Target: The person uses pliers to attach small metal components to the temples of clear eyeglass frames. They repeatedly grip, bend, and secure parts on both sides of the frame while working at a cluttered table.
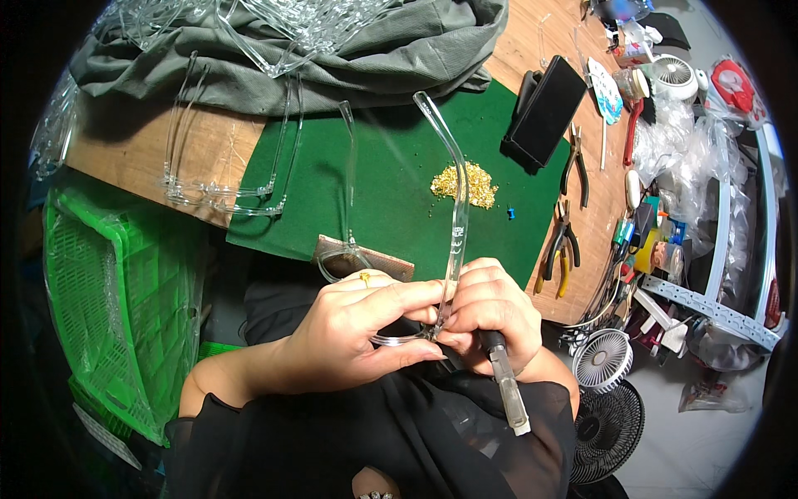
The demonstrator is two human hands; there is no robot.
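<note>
Close to my body, a clear plastic eyeglasses frame [458, 218] is held up, one temple pointing away across the mat. My left hand [345, 328] is closed on its front, thumb and fingers pinching near the hinge. At that hinge my right hand [499, 309] is also closed, gripping a slim screwdriver-like tool [508, 389] with a black collar and greyish handle that slants down to the right. The tool's tip is hidden by my fingers. Beyond my hands, a heap of tiny gold-coloured parts [467, 185] lies on the green mat [391, 158], beside a small blue piece [511, 214].
Clear frames [223, 200] rest at the table's left edge; more are piled on grey cloth [349, 79]. A black phone-like device [544, 114] and pliers [563, 241] lie at right. Green crates [125, 308] stand left, fans [602, 360] lower right.
</note>
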